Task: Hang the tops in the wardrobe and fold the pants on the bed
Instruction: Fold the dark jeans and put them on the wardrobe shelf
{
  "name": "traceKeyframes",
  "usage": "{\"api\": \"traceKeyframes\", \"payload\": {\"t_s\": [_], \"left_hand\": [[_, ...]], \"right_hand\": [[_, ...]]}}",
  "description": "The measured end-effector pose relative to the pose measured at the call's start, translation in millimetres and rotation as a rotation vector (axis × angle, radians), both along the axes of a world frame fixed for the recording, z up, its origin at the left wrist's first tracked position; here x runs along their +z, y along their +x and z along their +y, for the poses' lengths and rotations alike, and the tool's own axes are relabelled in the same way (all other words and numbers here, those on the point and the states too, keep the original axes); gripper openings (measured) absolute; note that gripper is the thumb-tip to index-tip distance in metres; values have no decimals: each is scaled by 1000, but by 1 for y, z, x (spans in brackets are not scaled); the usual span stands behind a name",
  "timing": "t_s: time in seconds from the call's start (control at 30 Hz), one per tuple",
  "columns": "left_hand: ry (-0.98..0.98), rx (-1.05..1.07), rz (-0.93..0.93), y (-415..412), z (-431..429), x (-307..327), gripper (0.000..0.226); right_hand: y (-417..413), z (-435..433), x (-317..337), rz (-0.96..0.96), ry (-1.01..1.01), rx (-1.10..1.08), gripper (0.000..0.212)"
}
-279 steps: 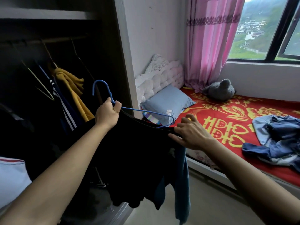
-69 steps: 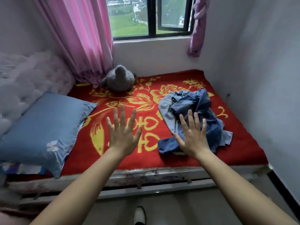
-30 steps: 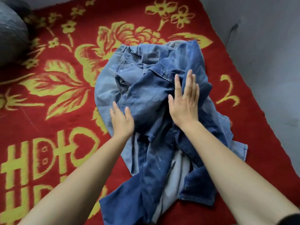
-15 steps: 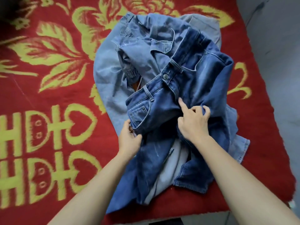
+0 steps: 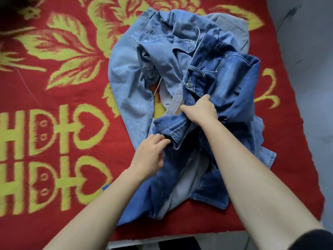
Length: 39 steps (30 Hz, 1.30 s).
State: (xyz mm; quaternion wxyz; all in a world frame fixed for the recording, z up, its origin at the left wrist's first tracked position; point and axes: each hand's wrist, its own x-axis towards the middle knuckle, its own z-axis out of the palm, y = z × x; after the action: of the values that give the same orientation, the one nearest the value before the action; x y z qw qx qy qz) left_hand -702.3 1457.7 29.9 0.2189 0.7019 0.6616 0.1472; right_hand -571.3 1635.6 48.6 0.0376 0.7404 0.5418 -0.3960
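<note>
A heap of denim pants lies on the bed's red and yellow blanket [image 5: 54, 127]. The dark blue jeans [image 5: 225, 78] are on top, their waistband pulled open toward me. My left hand [image 5: 149, 156] grips the near side of that waistband by a rivet. My right hand [image 5: 200, 109] is curled round the waistband's other side, just below the button. A pair of light blue jeans [image 5: 129, 83] lies underneath, spreading to the left and back. The wardrobe and the tops are out of view.
A grey wall [image 5: 310, 87] runs along the bed's right side. The bed's front edge [image 5: 162, 240] is just below the jeans' hems. A dark shape sits at the top left corner.
Both hands have taken hold of the dark jeans' waistband and pulled it open toward me. The left hand moved right and the right hand went up to the button side.
</note>
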Motion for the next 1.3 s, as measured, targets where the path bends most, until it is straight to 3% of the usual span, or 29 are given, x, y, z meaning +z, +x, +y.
{"api": "traceKeyframes", "payload": {"t_s": [0.13, 0.23, 0.33, 0.4, 0.5, 0.57, 0.63, 0.73, 0.8, 0.9, 1.0, 1.07, 1.2, 1.23, 1.3], "left_hand": [[-125, 403, 17, -52, -14, -4, 50], [-14, 483, 187, -74, -1, 6, 62], [176, 314, 357, -69, 37, 23, 85], [244, 90, 509, -51, 65, 31, 87], [34, -177, 643, -24, 87, 31, 73], [-111, -88, 495, -15, 82, 26, 68], [-119, 87, 280, -10, 66, 23, 70], [-182, 358, 171, -21, 34, 21, 74], [-361, 574, 110, -37, 9, 20, 63], [-512, 762, -6, -49, -27, 27, 42], [-490, 898, -242, -47, -51, 50, 42], [-454, 880, -421, -48, -65, 75, 48], [-340, 759, -580, -68, -96, 132, 51], [-319, 738, -571, -77, -106, 147, 49], [-279, 729, -570, -99, -132, 177, 47]], "right_hand": [[25, -21, -17, 175, 120, -32, 48], [53, -51, -16, 129, 154, 225, 48], [74, -78, -10, 136, 123, 500, 50], [78, -89, -10, 134, 123, 630, 45], [87, -102, -14, 137, 128, 618, 42], [97, -115, -18, 90, 181, 551, 48], [109, -134, -24, -10, 244, 514, 70], [132, -162, -35, -180, 249, 303, 94], [140, -176, -36, -235, 116, 138, 83], [134, -187, -20, -267, 34, 120, 55], [121, -192, 11, -180, 20, -58, 58], [113, -198, 36, -105, -7, -224, 66], [96, -229, 88, 123, -93, -515, 100], [91, -240, 101, 218, -150, -569, 101], [79, -268, 130, 365, -290, -558, 76]]}}
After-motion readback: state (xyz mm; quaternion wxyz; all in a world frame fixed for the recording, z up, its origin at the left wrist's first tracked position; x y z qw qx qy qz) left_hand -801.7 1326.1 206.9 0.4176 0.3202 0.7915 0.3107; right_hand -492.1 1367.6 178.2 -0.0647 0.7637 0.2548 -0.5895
